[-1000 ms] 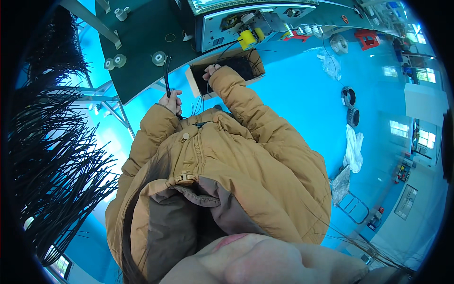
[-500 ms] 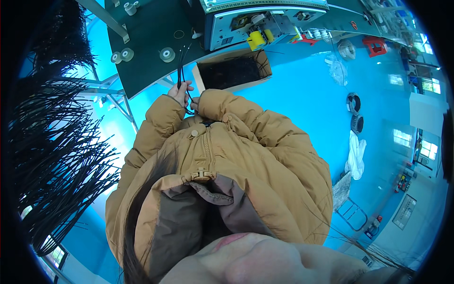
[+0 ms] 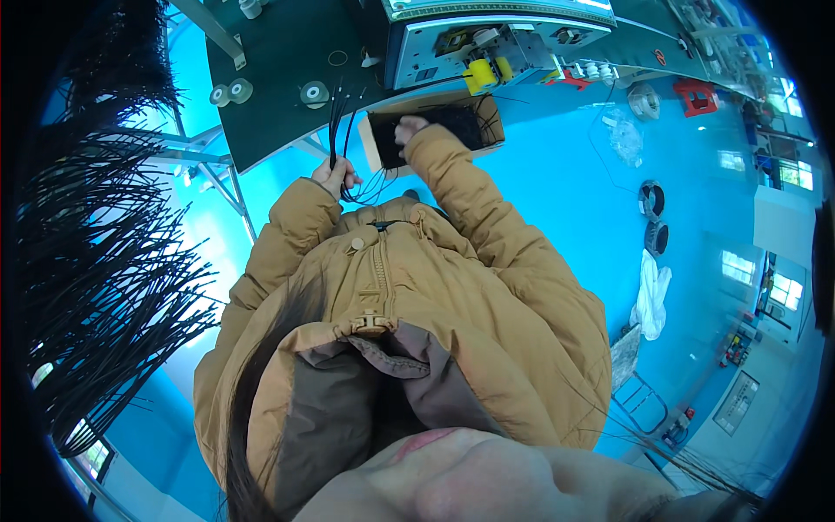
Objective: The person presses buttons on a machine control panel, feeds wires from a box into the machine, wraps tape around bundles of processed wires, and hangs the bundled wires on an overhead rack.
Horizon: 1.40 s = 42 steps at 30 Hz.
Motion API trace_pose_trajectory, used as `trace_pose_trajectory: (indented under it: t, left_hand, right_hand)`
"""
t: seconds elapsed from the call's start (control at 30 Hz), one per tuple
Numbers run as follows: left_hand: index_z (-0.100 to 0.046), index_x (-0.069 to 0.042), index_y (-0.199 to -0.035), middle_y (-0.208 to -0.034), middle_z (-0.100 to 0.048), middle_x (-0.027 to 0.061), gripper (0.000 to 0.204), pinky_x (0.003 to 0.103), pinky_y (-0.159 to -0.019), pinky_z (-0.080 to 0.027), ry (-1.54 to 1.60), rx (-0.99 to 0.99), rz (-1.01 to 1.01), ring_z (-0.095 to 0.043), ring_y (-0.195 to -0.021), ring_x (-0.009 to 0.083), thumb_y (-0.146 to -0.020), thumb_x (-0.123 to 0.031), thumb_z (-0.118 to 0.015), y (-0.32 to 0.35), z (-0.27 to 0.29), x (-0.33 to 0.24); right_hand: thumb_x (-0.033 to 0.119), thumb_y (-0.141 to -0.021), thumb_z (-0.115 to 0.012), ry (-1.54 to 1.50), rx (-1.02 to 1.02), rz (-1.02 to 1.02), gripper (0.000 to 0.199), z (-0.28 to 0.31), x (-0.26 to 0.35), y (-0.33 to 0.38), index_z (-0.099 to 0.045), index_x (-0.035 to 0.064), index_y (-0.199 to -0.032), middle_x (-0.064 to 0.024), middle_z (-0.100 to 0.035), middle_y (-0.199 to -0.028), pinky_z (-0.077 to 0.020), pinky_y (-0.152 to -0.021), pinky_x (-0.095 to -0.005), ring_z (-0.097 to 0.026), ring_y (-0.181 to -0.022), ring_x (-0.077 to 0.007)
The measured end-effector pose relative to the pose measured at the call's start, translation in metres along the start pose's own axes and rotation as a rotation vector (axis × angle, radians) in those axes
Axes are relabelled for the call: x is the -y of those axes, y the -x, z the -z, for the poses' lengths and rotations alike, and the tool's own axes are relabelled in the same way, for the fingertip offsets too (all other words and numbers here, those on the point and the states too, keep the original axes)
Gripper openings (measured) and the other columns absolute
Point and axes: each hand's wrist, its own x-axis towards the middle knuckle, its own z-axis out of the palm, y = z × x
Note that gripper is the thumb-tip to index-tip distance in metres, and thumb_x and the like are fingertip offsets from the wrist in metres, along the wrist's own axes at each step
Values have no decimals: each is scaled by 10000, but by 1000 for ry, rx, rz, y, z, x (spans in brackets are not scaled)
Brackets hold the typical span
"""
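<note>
My left hand [image 3: 335,177] is closed around a small bunch of black cables [image 3: 336,130]. Their tips point away from me, and thin loops hang below the fingers. To its right, my right hand [image 3: 410,130] is over the left part of an open cardboard box [image 3: 374,148]. The fingers look curled, but whatever may be in them is too small to make out. Inside the box lies a dark mass of black cables [image 3: 457,122].
A green-topped table [image 3: 270,130] bears white spools [image 3: 314,94] and a machine [image 3: 426,52] with yellow rollers. Long black cables [image 3: 113,287] hang thickly at my left. On the blue floor to the right are a red stool [image 3: 696,97], wire coils [image 3: 651,200] and a white sack [image 3: 651,296].
My right hand has moved away from my left hand, forward and right to the box. The cables in my left hand now fan out more, with loops showing below.
</note>
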Motion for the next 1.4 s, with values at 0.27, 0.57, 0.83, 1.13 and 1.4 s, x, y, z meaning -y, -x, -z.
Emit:
trace_pose_trajectory:
  t: [0.27, 0.57, 0.83, 1.13, 1.4]
  left_hand:
    - [-436, -41, -812, -462, -344, 1, 238, 256, -360, -338, -1, -40, 237, -370, -364, 98, -830, -276, -407, 17, 1, -17]
    - [-461, -15, -865, -406, -318, -18, 219, 235, -305, -294, -129, -137, 265, -311, -301, 82, -820, -228, -441, 13, -5, -24]
    - [-467, -11, -870, -404, -311, -15, 235, 236, -313, -299, -89, -95, 306, -309, -305, 79, -824, -239, -433, 11, -8, -30]
    - [-480, -25, -965, -482, -395, 2, 266, 222, -350, -325, -87, -47, 284, -363, -355, 84, -830, -247, -419, 1, -9, -29]
    - [-454, -53, -1042, -794, -559, 69, 316, 222, -478, -418, -112, 13, 281, -515, -649, 110, -836, -286, -395, -11, -16, -28]
  right_hand:
    - [230, -816, -429, -713, 101, 202, 306, 17, 48, -1, -383, 68, -1073, -96, -498, -978, -423, -711, -339, -476, -911, -209]
    - [253, -842, -341, -116, 159, 332, 258, -22, 23, 10, -469, 32, -876, -63, -564, -774, -441, -639, -251, -532, -694, -144]
    - [205, -828, -388, -123, 15, 492, 208, 1, 9, 2, -472, 22, -880, -69, -568, -754, -442, -636, -241, -543, -699, -133]
    - [182, -823, -311, 360, -159, 554, 228, 13, -2, 17, -461, 29, -903, -81, -581, -790, -429, -628, -229, -544, -702, -120]
    - [144, -750, -424, 563, 116, 588, 159, 0, 13, 69, -489, 70, -876, -58, -551, -793, -435, -637, -290, -545, -718, -188]
